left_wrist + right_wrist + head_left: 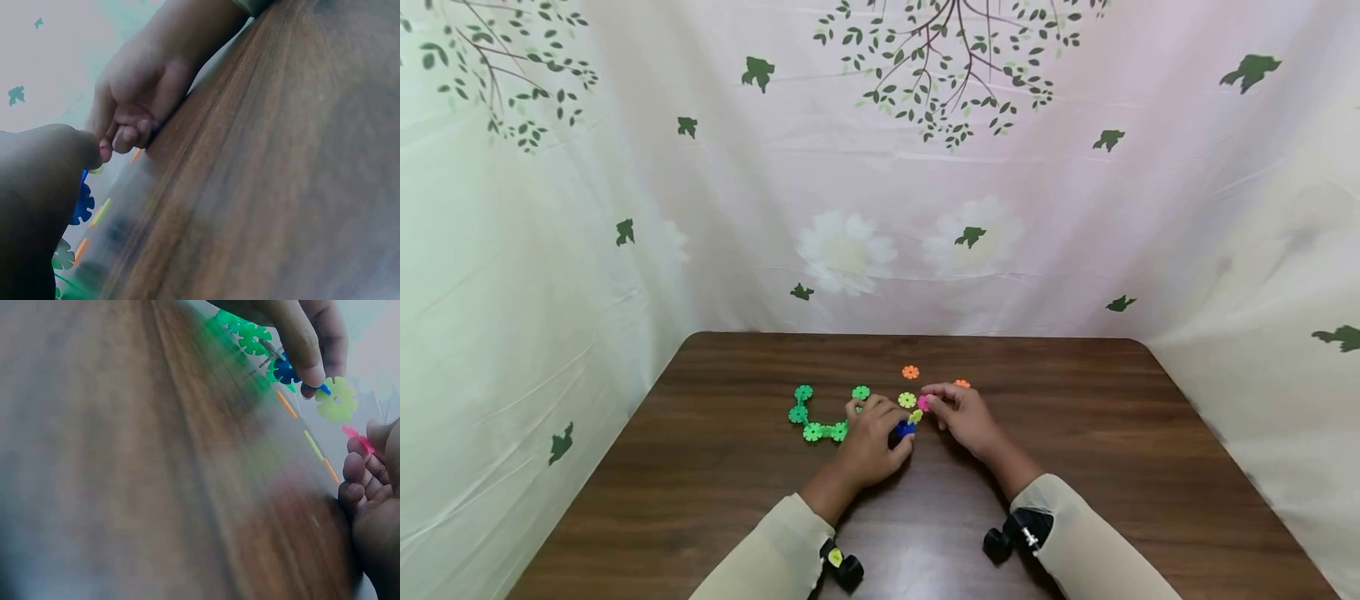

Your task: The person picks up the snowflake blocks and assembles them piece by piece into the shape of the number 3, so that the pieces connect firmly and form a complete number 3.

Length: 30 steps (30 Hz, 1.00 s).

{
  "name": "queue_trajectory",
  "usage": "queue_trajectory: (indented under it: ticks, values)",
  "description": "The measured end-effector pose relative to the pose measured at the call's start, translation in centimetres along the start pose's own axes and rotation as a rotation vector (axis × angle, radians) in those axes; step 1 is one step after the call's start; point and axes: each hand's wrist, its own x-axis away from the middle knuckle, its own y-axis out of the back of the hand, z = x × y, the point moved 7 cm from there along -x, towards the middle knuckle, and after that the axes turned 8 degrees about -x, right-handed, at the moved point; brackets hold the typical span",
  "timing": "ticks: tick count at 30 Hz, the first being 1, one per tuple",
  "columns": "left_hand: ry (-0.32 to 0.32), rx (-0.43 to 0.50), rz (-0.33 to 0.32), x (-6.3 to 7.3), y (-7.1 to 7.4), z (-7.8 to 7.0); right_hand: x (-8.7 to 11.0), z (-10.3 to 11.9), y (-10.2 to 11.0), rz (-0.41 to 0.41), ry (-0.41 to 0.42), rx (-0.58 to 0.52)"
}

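Observation:
My left hand (868, 446) grips a blue notched snap disc (904, 430) between thumb and fingers, just above the table. Joined to that blue piece is a yellow disc (337, 401), standing out toward the right. Between thumb and fingertips, my right hand (968, 421) pinches a pink disc (357, 437), close beside the yellow one. Green notched discs (812, 432), linked in a curving chain, run left from behind my left hand, which hides part of them. In the left wrist view my left thumb (37, 187) covers most of the blue disc.
A loose yellow disc (907, 400) lies flat just beyond the hands. Farther back are an orange disc (910, 372) and another orange disc (962, 384) partly behind my right hand. The brown wooden table (1112, 433) ends at a printed curtain (895, 250).

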Motion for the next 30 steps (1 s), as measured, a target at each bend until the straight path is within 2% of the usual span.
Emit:
queue_trajectory:
  ticks: [10,18,23,30]
  values:
    - [-0.006,-0.003,0.002,0.1,-0.1,0.2,1.2,0.0,0.0,0.0,-0.003,-0.053]
    - [-0.022,0.012,0.004,0.2,0.0,-0.1,1.5,0.0,0.0,0.011,0.038,-0.084]
    - [-0.035,0.007,0.018,0.3,-0.3,-0.3,1.6,-0.1,0.1,0.001,0.03,-0.079]
    - [-0.023,0.012,0.044,0.3,-0.2,-0.1,1.5,0.4,-0.2,0.026,0.062,-0.035]
